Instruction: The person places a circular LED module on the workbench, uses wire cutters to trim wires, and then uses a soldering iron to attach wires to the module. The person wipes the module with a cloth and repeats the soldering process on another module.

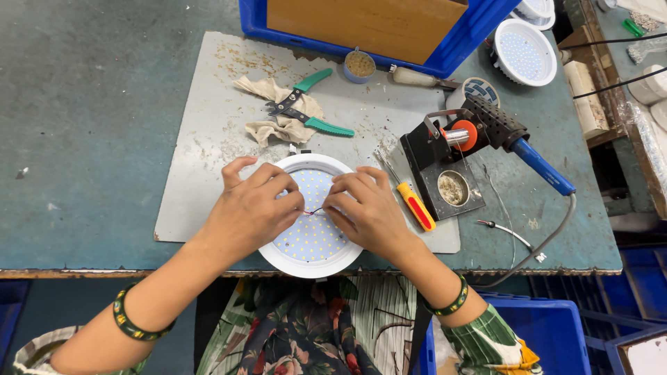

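i see my left hand [251,212] and right hand [365,208] both pinched on thin wires [314,210] over the round white led lamp [313,239], which lies flat at the bench's [90,139] near edge for reach; soldering iron [517,142] rests parked in its stand [445,173] to the right.

White round lamp [311,244], green-handled pliers [306,111], blue-handled soldering iron [538,165], perhaps reddish wire [313,211].

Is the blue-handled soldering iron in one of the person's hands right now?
No, the soldering iron rests on its black stand, while the left hand and right hand both pinch thin wires over the round white light panel.
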